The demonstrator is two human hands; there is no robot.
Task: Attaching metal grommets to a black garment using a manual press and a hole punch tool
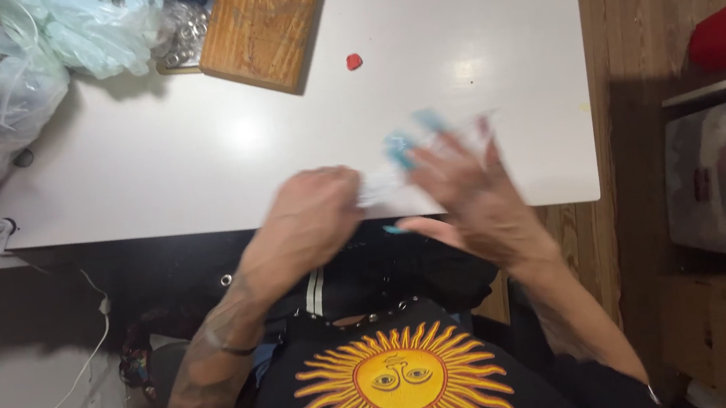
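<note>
Your two hands meet over the near edge of the white rectangular table (201, 157), toward its near right corner, and between them is a small, thin, clear-and-white plastic piece with light blue patches (402, 152). Motion blur hides its exact shape; it may be a small bag or a strip of film.

Your left hand (307, 218) is curled closed with its fingertips on the left end of the plastic piece. Your right hand (476, 198) is spread, fingers fanned toward the far edge, the thumb tucked below; it lies against the right part of the piece, but you cannot tell from the blur whether it actually grips it.

Judging by how it looks, the piece should handle as very light, limp and somewhat slippery: it will fold or crumple rather than hold its form, and it can slide out of a loose pinch. Take it at an edge or corner, pinched between thumb and forefinger, one hand at each end, so it stays taut.

Toward the far edge lie a brown wooden board (264, 29), a small red bit (354, 61) just beside it, and, at the far left corner, bulging translucent plastic bags (9, 60), all well apart from your hands.
</note>
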